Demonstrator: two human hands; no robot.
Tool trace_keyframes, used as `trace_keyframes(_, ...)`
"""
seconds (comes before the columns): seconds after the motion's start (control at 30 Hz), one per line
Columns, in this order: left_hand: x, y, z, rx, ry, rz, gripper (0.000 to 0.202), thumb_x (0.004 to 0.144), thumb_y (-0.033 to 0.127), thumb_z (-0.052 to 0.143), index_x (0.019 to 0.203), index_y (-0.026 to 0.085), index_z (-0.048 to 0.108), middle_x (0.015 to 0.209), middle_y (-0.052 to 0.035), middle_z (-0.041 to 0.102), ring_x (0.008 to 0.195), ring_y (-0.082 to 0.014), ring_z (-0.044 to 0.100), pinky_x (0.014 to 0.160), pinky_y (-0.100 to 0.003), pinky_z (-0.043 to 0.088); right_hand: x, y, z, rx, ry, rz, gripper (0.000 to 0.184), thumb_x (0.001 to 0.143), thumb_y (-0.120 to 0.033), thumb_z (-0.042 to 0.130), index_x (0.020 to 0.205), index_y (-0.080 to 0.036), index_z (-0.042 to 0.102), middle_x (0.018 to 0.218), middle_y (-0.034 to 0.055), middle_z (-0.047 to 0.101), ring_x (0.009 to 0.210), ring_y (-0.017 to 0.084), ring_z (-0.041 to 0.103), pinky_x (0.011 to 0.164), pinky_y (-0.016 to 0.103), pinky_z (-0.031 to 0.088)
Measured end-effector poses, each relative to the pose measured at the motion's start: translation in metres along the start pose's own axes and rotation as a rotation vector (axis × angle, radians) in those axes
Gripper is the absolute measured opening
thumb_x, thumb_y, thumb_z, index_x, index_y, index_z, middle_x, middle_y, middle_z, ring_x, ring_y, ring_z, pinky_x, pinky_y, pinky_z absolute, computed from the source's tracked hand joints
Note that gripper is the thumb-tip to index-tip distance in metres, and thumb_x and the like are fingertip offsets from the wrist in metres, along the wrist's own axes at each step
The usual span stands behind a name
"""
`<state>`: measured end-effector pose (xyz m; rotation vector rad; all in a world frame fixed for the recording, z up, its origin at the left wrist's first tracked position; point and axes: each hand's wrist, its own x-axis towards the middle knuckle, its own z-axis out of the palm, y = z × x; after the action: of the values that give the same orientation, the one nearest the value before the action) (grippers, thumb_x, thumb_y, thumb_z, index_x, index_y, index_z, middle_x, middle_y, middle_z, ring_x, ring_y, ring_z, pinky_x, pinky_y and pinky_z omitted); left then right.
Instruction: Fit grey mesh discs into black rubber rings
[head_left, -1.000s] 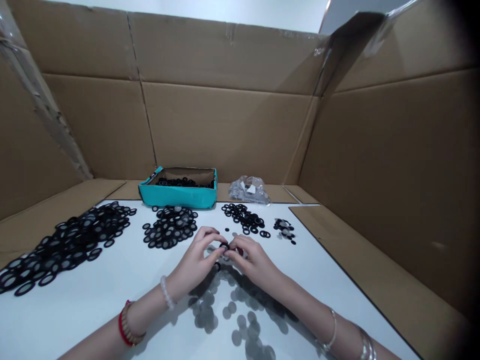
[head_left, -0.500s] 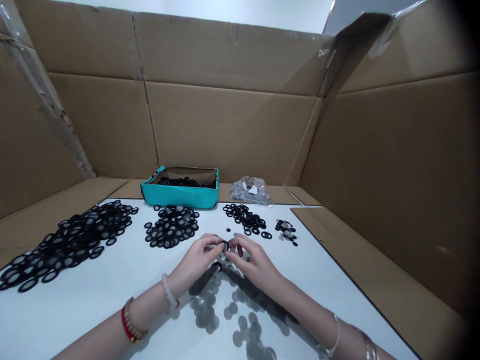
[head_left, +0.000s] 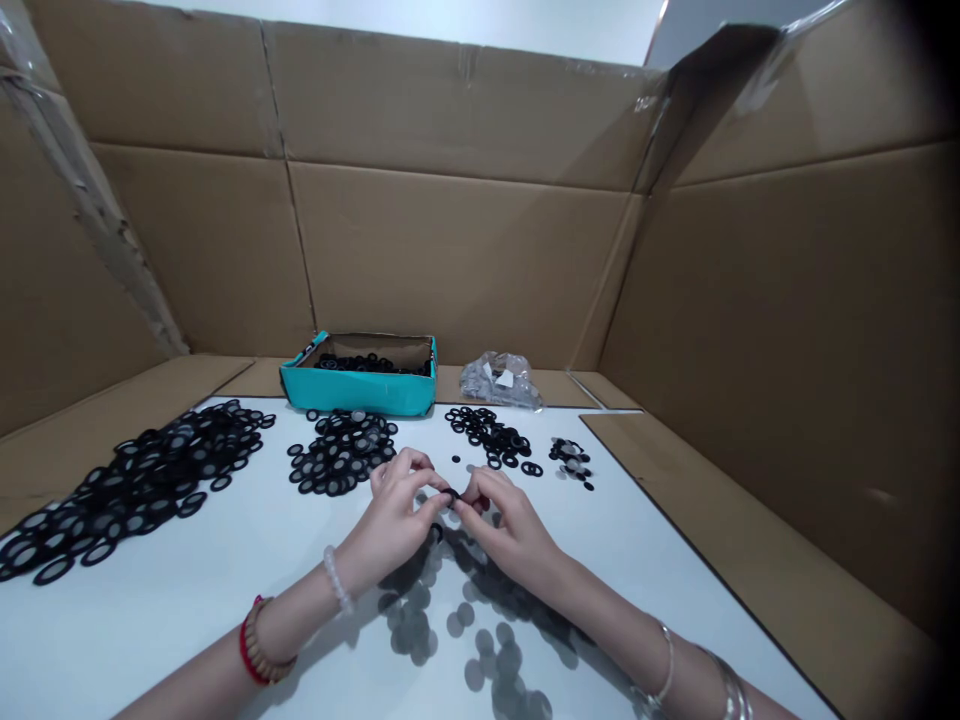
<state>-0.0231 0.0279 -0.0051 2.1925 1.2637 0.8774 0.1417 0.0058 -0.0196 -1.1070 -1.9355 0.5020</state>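
Between my fingertips, above the white tabletop [head_left: 330, 640], a small black ring [head_left: 451, 495] is held nearly edge-on. My left hand [head_left: 401, 510] pinches its left side with thumb and fingertip, the other fingers curled. From the right, my right hand [head_left: 514, 525] pinches the same ring. Whether a disc sits inside it is hidden by the fingers. Just below lies another black ring [head_left: 438, 533], partly in shadow. Thin grey translucent discs [head_left: 411, 632] are scattered under and in front of both hands.
A big heap of black rings with grey centres [head_left: 150, 480] spreads at left; a smaller heap [head_left: 345, 455] sits mid-left. Plain black rings [head_left: 491, 435] and a small mixed pile [head_left: 571, 460] lie right. Behind stand a teal box [head_left: 360, 392] of rings and a clear plastic bag [head_left: 499, 382]. Cardboard walls [head_left: 465, 260] surround.
The held ring has tilted from showing its face to nearly edge-on. My left hand's fingers have lifted and shifted their grip; my right hand has barely moved.
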Motion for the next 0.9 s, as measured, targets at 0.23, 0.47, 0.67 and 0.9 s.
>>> trace_keyframes(0.23, 0.002, -0.002, -0.005, -0.189, -0.023, -0.038, 0.012, 0.078, 0.026, 0.054, 0.077, 0.019, 0.064, 0.094, -0.0051, 0.051, 0.096, -0.0229, 0.051, 0.090, -0.039, 0.035, 0.001, -0.002, -0.001, 0.056, -0.007, 0.017, 0.021, 0.086, -0.022, 0.047, 0.066, -0.018, 0.041, 0.066, -0.0011, 0.045, 0.067, 0.014, 0.045, 0.063, 0.025, 0.035)
trace_keyframes(0.47, 0.005, -0.008, 0.002, -0.522, -0.117, -0.169, 0.021, 0.081, 0.034, 0.052, 0.082, 0.017, 0.064, 0.087, -0.0064, 0.060, 0.088, -0.0214, 0.056, 0.078, -0.031, 0.045, 0.006, 0.003, -0.002, 0.081, -0.082, 0.060, 0.015, 0.086, -0.025, 0.051, 0.072, -0.018, 0.053, 0.072, 0.0008, 0.052, 0.070, 0.015, 0.048, 0.065, 0.026, 0.038)
trace_keyframes(0.67, 0.002, -0.013, 0.003, -0.255, -0.011, 0.004, 0.010, 0.078, 0.025, 0.057, 0.078, 0.020, 0.065, 0.099, -0.0069, 0.053, 0.101, -0.0226, 0.051, 0.091, -0.035, 0.039, 0.005, 0.003, -0.002, 0.047, -0.099, 0.058, 0.023, 0.086, -0.024, 0.050, 0.064, -0.018, 0.048, 0.066, -0.0004, 0.050, 0.066, 0.014, 0.046, 0.061, 0.025, 0.036)
trace_keyframes(0.9, 0.004, -0.012, 0.002, -0.243, 0.040, -0.013, 0.010, 0.076, 0.027, 0.058, 0.073, 0.019, 0.065, 0.096, -0.0060, 0.053, 0.099, -0.0228, 0.052, 0.090, -0.036, 0.039, 0.002, 0.000, -0.001, 0.049, -0.043, 0.059, 0.022, 0.087, -0.023, 0.048, 0.066, -0.018, 0.045, 0.066, -0.0013, 0.047, 0.065, 0.014, 0.044, 0.062, 0.025, 0.035)
